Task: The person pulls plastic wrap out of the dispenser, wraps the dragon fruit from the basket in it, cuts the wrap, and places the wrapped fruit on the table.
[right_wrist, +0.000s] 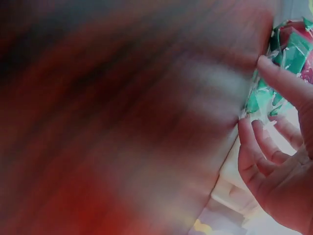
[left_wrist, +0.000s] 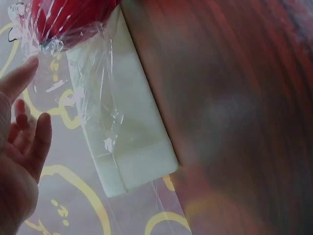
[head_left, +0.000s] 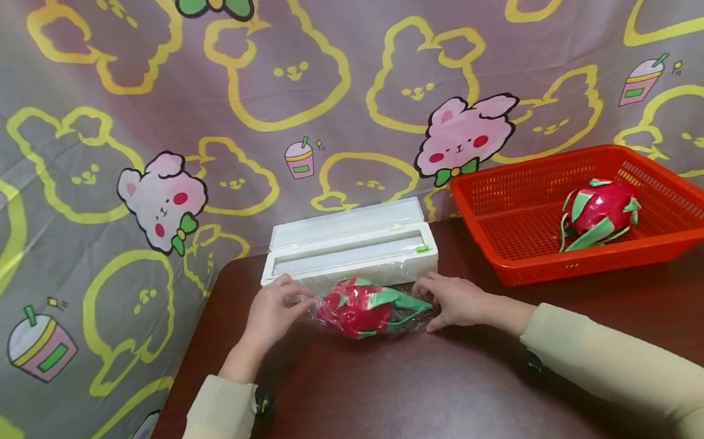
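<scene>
A red dragon fruit with green leaf tips, apparently a model, lies sideways in clear plastic wrap in front of the white wrap dispenser box. My left hand is at its left end. In the left wrist view, that thumb is by the gathered wrap, with the other fingers loosely bent and apart from it. At the leafy right end, my right hand has thumb and fingers spread about the wrap's edge. Its fingertips are at the film over the green leaves.
The dispenser's lid is raised at the back, and a small green slider sits on its track. A red plastic basket at the right holds another dragon fruit. Behind the brown table hangs a patterned curtain.
</scene>
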Demonstrator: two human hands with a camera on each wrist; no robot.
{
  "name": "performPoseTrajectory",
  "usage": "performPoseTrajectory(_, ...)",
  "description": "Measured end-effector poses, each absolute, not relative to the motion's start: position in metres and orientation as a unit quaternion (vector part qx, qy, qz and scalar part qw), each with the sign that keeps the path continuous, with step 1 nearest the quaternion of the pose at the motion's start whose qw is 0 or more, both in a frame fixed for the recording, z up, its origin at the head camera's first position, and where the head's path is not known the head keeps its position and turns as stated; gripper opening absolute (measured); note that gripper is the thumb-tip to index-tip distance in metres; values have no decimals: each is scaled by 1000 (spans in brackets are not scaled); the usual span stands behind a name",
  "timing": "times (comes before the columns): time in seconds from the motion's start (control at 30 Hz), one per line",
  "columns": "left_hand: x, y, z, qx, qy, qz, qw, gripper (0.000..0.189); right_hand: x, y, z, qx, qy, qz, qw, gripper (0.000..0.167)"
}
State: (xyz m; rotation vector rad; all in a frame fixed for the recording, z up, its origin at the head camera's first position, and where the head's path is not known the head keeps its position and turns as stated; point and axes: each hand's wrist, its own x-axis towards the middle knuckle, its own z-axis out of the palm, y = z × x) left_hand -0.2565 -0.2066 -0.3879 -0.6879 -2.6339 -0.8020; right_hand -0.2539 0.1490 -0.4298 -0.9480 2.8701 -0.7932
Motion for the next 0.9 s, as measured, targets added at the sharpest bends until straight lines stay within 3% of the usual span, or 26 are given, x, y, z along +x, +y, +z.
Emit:
performPoseTrajectory(0.23, -255, -203, -388, -212, -918, -320, 96, 14, -259, 148, -430, -349, 888, -299, -23, 26)
performPoseTrajectory(0.63, -258, -197, -395, -219, -888, -396, 81, 13, -260, 147, -424, -354, 876, -326, -24, 27)
performPoseTrajectory(0.9, -260, -194, -398, -230, -877, -418, 60, 14, -256, 147, -418, -296, 923, -242, -44, 16)
